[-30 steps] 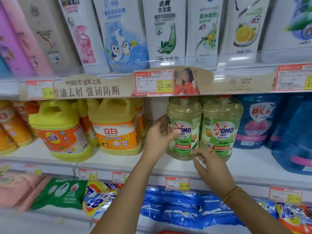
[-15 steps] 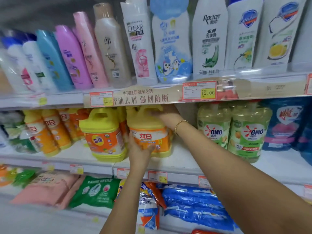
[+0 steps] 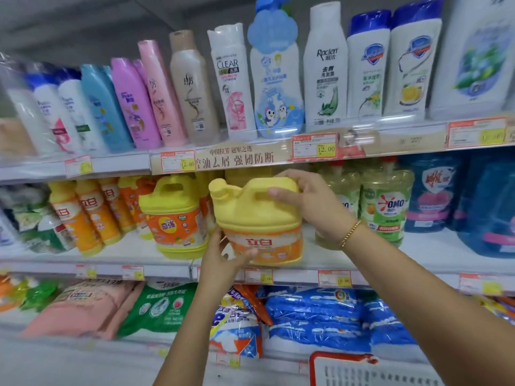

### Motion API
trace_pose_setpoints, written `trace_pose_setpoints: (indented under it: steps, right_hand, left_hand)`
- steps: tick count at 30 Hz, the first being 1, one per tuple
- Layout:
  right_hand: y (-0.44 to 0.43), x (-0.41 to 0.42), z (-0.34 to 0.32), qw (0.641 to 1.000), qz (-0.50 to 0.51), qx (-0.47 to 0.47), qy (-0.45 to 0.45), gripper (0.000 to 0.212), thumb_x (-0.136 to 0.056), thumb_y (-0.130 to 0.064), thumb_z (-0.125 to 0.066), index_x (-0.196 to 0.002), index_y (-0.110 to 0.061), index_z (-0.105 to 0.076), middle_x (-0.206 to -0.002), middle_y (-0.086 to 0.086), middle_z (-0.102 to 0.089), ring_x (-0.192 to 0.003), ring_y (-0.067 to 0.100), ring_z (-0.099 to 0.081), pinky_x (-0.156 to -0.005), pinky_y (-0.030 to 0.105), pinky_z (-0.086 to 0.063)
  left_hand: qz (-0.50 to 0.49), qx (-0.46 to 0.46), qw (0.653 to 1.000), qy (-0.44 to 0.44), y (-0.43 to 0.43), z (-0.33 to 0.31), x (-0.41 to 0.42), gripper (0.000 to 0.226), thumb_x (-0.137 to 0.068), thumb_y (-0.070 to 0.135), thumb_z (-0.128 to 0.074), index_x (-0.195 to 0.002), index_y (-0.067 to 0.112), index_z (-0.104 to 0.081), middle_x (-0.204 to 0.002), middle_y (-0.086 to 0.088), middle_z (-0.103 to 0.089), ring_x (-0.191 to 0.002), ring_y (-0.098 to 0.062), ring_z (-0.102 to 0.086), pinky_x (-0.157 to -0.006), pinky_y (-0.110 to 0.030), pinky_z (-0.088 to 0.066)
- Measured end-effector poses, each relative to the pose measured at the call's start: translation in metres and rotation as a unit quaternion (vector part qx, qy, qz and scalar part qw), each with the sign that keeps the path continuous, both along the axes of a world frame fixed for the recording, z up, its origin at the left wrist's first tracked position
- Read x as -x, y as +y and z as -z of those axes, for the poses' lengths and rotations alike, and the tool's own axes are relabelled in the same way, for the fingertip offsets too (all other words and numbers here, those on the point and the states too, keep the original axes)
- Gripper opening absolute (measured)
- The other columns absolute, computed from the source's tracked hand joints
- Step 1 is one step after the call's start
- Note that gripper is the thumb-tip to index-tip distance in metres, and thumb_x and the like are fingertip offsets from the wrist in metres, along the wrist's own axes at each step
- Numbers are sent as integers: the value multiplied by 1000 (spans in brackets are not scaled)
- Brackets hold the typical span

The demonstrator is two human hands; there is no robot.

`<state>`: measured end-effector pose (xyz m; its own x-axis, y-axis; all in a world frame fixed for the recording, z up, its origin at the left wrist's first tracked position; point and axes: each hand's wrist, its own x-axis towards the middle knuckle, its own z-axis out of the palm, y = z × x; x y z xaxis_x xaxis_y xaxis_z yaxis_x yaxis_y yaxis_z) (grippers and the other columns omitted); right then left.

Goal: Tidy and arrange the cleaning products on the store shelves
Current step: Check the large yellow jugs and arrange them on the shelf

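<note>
Three tiers of white metal store shelving [image 3: 131, 257] fill my view, and the work is on the middle tier. Out at its front edge, between a second yellow jug with an orange-and-yellow label [image 3: 175, 218] and a pair of clear green dish-soap pump bottles [image 3: 387, 210], is the yellow plastic detergent jug with an orange label [image 3: 259, 221]. It leans a little, spout to the left; I cannot tell whether its base touches the shelf or hangs just above it.

I judge this jug the heavy sort: a big, likely full, rigid-walled container, with liquid that will slosh and drag it sideways if I swing it. The plastic looks smooth, so bare walls may slip, and a drop off the edge could split a seam.

The right hand [image 3: 306, 199] is curled over the top right shoulder, fingertips at the moulded handle slot [image 3: 255, 195]. The left hand [image 3: 223, 260] cups the lower left corner, thumb lying across the label. That is the pairing I would choose: one hand up at the handle for steering, one low taking the weight. Threading fingers fully through the slot would be safer than pinching the shoulder.

Smallest: the stubby yellow cap [image 3: 218, 188], which I would not lift by, and a gold bead bracelet [image 3: 350, 234] on the right wrist.
</note>
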<state>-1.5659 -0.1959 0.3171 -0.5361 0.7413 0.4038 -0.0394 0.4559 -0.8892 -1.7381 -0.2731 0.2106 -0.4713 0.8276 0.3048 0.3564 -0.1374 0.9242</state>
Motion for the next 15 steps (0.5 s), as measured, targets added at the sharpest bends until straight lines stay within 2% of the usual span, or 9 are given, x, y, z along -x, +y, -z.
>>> trace_pose_setpoints:
  steps: [2, 5, 7, 9, 11, 13, 15]
  right_hand:
    - [-5, -31, -16, 996, -29, 45, 65, 6, -83, -13, -67, -89, -13, -66, -82, 4, -66, -75, 16, -62, -67, 27, -50]
    - [-10, -76, -31, 989, -68, 85, 105, 25, -71, -23, -69, -93, -11, -68, -84, 3, -71, -76, 13, -66, -66, 23, -54]
    - [-16, -104, -39, 986, -72, 96, 116, 30, -66, -26, -71, -92, -12, -69, -81, 1, -72, -76, 11, -67, -64, 22, -55]
    - [-20, -131, -48, 988, -66, 80, 116, 25, -71, -23, -66, -92, -8, -67, -77, 1, -71, -73, 10, -67, -62, 19, -54]
    - [-23, -156, -57, 990, -40, 57, 120, 26, -69, -27, -68, -85, -7, -63, -72, 1, -65, -68, 10, -62, -61, 18, -50]
    - [-22, -179, -63, 989, -9, 37, 141, 30, -67, -31, -70, -87, -9, -66, -79, 7, -62, -75, 15, -60, -68, 23, -50]
    - [-20, -199, -64, 983, 19, 27, 183, 34, -65, -32, -71, -95, -15, -71, -86, 5, -69, -83, 15, -64, -71, 23, -53]
  left_hand:
    - [64, 12, 998, 23, -11, -23, -11, 91, -47, 50, -88, -128, 35, -49, -119, 14, -65, -112, -4, -61, -93, -34, -53]
    - [163, 45, 982, 78, -23, -56, -40, 91, -43, 34, -96, -122, 25, -52, -107, 14, -71, -98, -3, -68, -78, -21, -56]
    - [198, 50, 974, 98, -26, -71, -63, 92, -43, 30, -97, -123, 24, -51, -106, 15, -71, -97, -2, -68, -75, -19, -55]
    - [214, 43, 969, 111, -25, -84, -85, 93, -41, 34, -97, -122, 27, -52, -108, 14, -71, -98, -3, -67, -78, -22, -56]
    - [210, 18, 971, 114, -20, -95, -106, 91, -40, 30, -97, -119, 31, -53, -106, 16, -70, -97, -1, -67, -77, -20, -55]
    - [188, -12, 974, 123, -13, -106, -128, 91, -38, 32, -97, -117, 37, -52, -106, 21, -69, -97, 2, -65, -78, -20, -55]
    - [167, -41, 976, 134, -7, -114, -149, 95, -37, 34, -97, -120, 39, -51, -106, 25, -67, -97, 6, -64, -80, -21, -55]
